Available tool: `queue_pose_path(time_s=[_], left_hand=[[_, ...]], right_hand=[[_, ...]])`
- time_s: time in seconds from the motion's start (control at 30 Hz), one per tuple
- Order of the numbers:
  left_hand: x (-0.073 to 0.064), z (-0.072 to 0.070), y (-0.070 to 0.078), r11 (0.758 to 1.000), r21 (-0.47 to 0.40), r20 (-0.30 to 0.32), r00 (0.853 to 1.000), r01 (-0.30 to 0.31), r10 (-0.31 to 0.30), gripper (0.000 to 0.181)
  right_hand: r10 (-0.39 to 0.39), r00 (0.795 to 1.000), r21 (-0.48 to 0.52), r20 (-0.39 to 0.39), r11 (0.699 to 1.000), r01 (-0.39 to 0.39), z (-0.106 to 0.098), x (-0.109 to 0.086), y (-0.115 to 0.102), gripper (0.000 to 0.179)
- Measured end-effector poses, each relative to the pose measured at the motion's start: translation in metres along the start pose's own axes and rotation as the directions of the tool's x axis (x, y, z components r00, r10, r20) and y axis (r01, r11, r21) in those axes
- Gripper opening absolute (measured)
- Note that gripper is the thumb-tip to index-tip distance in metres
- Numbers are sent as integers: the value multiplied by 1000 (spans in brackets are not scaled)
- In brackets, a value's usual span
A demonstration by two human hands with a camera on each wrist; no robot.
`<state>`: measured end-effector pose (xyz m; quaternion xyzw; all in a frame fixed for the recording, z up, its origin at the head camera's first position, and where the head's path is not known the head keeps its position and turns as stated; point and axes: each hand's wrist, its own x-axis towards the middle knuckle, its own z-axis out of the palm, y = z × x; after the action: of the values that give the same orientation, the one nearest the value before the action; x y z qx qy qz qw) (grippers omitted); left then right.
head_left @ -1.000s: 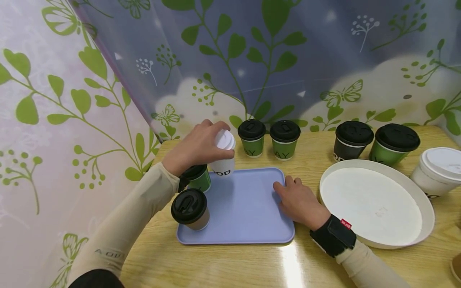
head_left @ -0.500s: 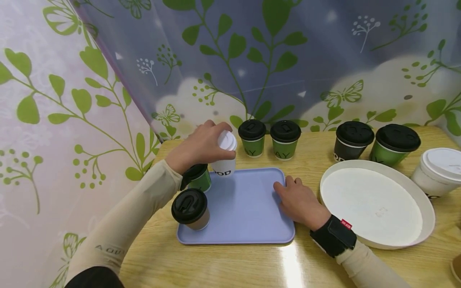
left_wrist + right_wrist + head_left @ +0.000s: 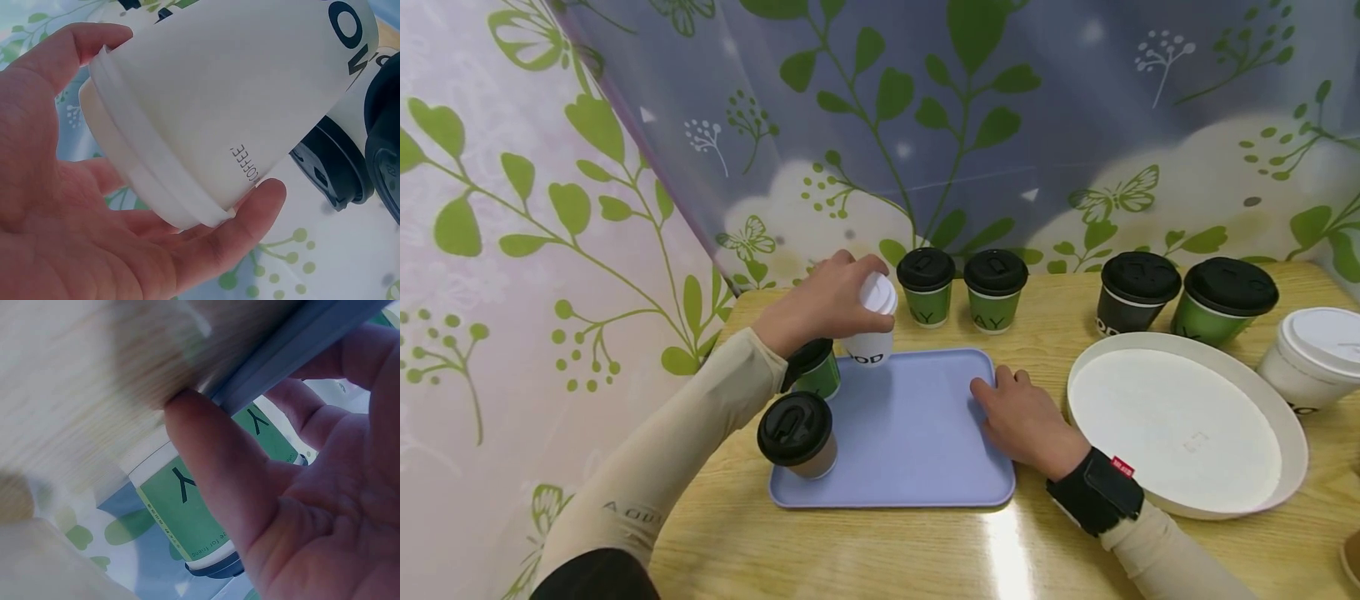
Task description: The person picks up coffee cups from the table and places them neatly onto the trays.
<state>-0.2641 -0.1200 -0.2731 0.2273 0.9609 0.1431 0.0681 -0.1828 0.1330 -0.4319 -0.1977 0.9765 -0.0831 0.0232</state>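
Observation:
My left hand [image 3: 823, 304] grips a white paper coffee cup [image 3: 870, 348] by its white lid, thumb and fingers spread around the lid's rim. Close up in the left wrist view, the cup [image 3: 219, 100] has dark lettering on its side. It hangs over the back left of a lavender tray [image 3: 917, 433]. On the tray's left side stand a brown cup [image 3: 812, 462] with a black lid and a green cup [image 3: 820, 379], partly hidden behind the left wrist. My right hand [image 3: 1026, 421] holds the tray's right edge, thumb and fingers on either side of the rim [image 3: 281, 362].
Two green cups [image 3: 927, 304] with black lids stand behind the tray. To the right lies a round white tray [image 3: 1172, 425], with a black cup [image 3: 1123, 308], a green cup [image 3: 1206, 321] and a large white cup [image 3: 1307, 367] around it. A patterned curtain [image 3: 1037, 125] closes off the back.
My left hand has shifted slightly to the right with the white cup. The right hand and the lavender tray have stayed in place.

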Motion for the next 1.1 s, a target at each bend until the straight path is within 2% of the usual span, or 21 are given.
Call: queue_pose_path(time_s=[0.37, 0.73, 1.1], left_hand=[[5, 4, 4, 1000, 8, 39, 999, -14, 14, 68], [7, 10, 6, 1000, 7, 99, 995, -3, 2, 65], [11, 12, 4, 1000, 25, 128, 992, 15, -18, 68]], right_hand=[[-29, 998, -2, -63, 1000, 29, 1, -2, 0, 19], [-27, 998, 8, -55, 1000, 27, 1, -3, 0, 19], [-22, 999, 14, -46, 1000, 22, 1, -2, 0, 19]])
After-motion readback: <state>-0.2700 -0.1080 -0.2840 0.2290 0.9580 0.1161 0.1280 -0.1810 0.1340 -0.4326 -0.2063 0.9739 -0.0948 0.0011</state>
